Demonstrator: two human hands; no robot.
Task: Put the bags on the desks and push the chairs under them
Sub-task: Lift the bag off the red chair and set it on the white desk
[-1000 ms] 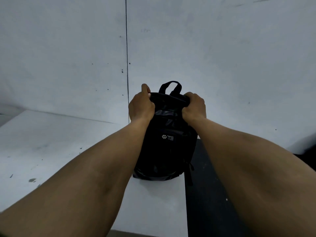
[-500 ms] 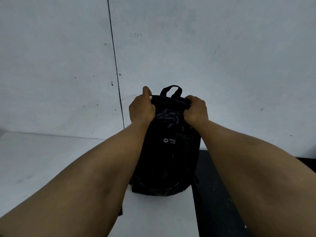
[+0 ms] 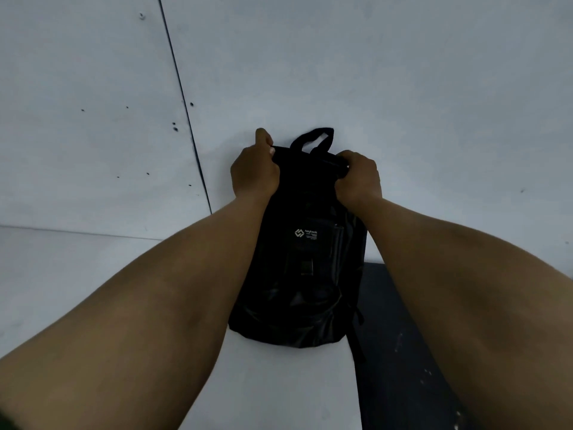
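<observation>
A black backpack (image 3: 302,274) with a small white logo stands upright on the white desk (image 3: 93,290), its back against the wall and its carry loop sticking up. My left hand (image 3: 255,169) grips the top left corner of the bag. At the top right corner, my right hand (image 3: 359,178) grips the rolled top edge. The bag's base sits near the desk's right edge.
A pale grey wall (image 3: 403,88) with a vertical seam rises right behind the bag. To the right of the desk lies a dark surface (image 3: 403,352) with a few white specks. No chair is in view.
The view has shifted so the bag and desk sit lower and nearer. Both hands keep the same grip on the bag's top, and the bag stays upright against the wall.
</observation>
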